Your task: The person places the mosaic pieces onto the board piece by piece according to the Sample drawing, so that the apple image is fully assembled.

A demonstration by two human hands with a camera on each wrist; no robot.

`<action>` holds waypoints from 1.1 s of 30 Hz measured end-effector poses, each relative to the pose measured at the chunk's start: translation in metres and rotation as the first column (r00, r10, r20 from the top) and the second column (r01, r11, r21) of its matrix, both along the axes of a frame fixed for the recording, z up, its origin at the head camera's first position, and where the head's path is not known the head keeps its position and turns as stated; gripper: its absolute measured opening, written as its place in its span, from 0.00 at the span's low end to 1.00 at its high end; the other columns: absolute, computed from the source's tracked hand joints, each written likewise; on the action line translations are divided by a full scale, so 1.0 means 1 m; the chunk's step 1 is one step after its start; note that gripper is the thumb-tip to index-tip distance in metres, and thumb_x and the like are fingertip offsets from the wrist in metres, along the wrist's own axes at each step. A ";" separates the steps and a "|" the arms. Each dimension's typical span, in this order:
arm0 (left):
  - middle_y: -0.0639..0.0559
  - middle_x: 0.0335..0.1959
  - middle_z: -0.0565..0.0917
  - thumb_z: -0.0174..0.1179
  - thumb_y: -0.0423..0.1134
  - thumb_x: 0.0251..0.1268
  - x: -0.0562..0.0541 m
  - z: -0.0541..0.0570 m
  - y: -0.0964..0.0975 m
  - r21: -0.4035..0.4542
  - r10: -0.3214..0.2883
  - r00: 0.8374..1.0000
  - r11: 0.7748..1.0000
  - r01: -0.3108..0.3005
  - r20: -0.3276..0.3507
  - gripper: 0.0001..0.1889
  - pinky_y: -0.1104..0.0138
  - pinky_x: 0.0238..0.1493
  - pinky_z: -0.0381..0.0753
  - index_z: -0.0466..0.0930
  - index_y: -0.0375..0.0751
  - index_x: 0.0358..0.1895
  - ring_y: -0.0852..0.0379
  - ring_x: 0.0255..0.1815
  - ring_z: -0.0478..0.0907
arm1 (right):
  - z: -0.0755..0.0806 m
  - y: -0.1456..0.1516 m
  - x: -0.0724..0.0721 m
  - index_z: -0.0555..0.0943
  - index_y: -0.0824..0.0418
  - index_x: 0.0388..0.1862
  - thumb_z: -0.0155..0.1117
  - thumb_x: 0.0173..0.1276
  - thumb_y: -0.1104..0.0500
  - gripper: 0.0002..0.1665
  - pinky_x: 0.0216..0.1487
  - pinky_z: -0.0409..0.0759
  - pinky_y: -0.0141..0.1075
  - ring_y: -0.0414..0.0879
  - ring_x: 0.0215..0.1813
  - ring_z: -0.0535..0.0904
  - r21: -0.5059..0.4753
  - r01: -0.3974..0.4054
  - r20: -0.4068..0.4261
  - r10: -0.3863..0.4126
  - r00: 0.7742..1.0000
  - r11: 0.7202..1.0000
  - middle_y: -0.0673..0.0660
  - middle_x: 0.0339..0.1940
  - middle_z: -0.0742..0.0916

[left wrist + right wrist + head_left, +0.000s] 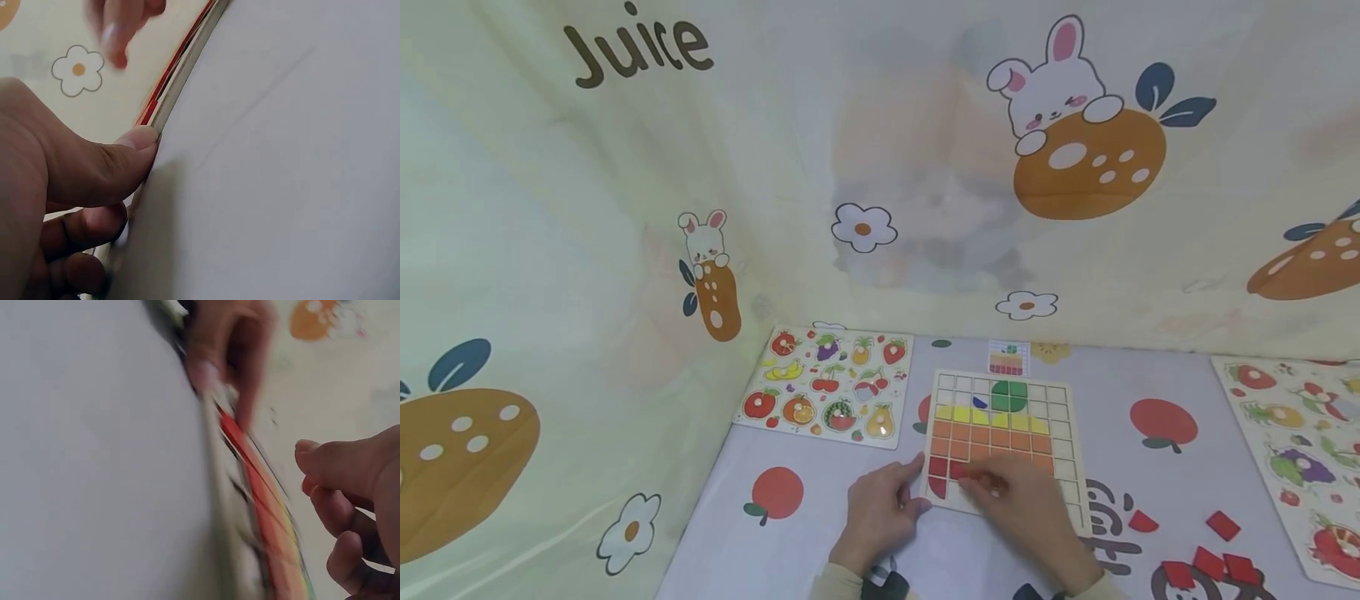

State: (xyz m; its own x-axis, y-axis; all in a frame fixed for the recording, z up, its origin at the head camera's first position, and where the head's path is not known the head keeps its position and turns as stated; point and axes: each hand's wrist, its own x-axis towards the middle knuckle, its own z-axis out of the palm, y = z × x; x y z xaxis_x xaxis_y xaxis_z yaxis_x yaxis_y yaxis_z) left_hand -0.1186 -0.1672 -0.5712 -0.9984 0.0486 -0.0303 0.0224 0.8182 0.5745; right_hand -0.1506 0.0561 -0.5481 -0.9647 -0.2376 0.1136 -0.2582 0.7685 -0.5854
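Note:
A wooden grid board (pixel 1078 508) lies flat, with a green top, yellow and orange rows, a small blue piece and red pieces at its lower left. My left hand (pixel 883 500) holds the board's near-left corner, thumb (pixel 134 147) against the near edge. Over the lower red row, my right hand (pixel 1022 504) pinches a small red tile (pixel 308 485) between thumb and forefinger. Most of that tile is hidden by the fingertips, which stand above the board in the right wrist view.
Several loose red tiles (pixel 1223 525) and a red rounded piece (pixel 1142 522) lie to the right. Fruit puzzle boards stand at the back left (pixel 827 387) and far right (pixel 1300 458). A small picture card (pixel 1009 358) lies behind the grid board. Printed curtains (pixel 925 167) enclose the table.

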 end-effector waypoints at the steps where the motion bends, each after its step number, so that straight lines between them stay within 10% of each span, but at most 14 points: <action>1: 0.68 0.22 0.70 0.74 0.48 0.64 0.000 0.000 0.000 0.001 0.002 1.000 1.000 -0.002 0.006 0.32 0.71 0.32 0.60 0.79 0.57 0.73 0.69 0.22 0.62 | 0.003 0.009 -0.001 0.93 0.47 0.46 0.81 0.64 0.48 0.12 0.37 0.75 0.34 0.39 0.33 0.75 -0.004 0.025 0.030 -0.025 0.999 1.000 0.40 0.29 0.86; 7: 0.69 0.22 0.70 0.75 0.47 0.62 0.002 0.002 0.000 0.001 0.020 1.000 1.000 -0.020 0.011 0.33 0.70 0.32 0.60 0.80 0.57 0.72 0.68 0.22 0.62 | 0.019 0.087 -0.009 0.87 0.60 0.62 0.78 0.65 0.40 0.34 0.32 0.72 0.37 0.46 0.35 0.76 0.113 0.151 0.256 -0.176 0.951 0.982 0.51 0.32 0.86; 16: 0.69 0.21 0.69 0.76 0.48 0.62 0.003 -0.002 -0.003 -0.013 0.008 1.000 1.000 -0.008 -0.017 0.32 0.71 0.30 0.59 0.81 0.57 0.71 0.69 0.21 0.61 | 0.003 0.203 0.007 0.79 0.69 0.68 0.83 0.44 0.25 0.65 0.51 0.84 0.60 0.58 0.45 0.80 0.279 0.061 0.506 -0.201 0.839 0.958 0.74 0.57 0.81; 25: 0.68 0.21 0.69 0.75 0.48 0.63 0.003 0.000 -0.003 -0.032 -0.009 1.000 0.999 0.009 0.000 0.31 0.71 0.30 0.59 0.81 0.57 0.71 0.68 0.21 0.61 | -0.017 0.239 0.020 0.86 0.63 0.58 0.87 0.40 0.32 0.52 0.45 0.88 0.49 0.49 0.41 0.80 0.217 0.032 0.585 -0.157 0.796 0.976 0.58 0.48 0.86; 33: 0.67 0.22 0.69 0.75 0.49 0.64 0.000 0.001 0.000 -0.046 -0.033 0.999 0.998 0.033 -0.001 0.31 0.71 0.30 0.60 0.81 0.57 0.72 0.68 0.22 0.61 | -0.022 0.239 0.024 0.89 0.61 0.50 0.86 0.42 0.31 0.44 0.43 0.88 0.45 0.46 0.38 0.80 0.188 0.090 0.552 -0.181 0.814 0.978 0.53 0.43 0.86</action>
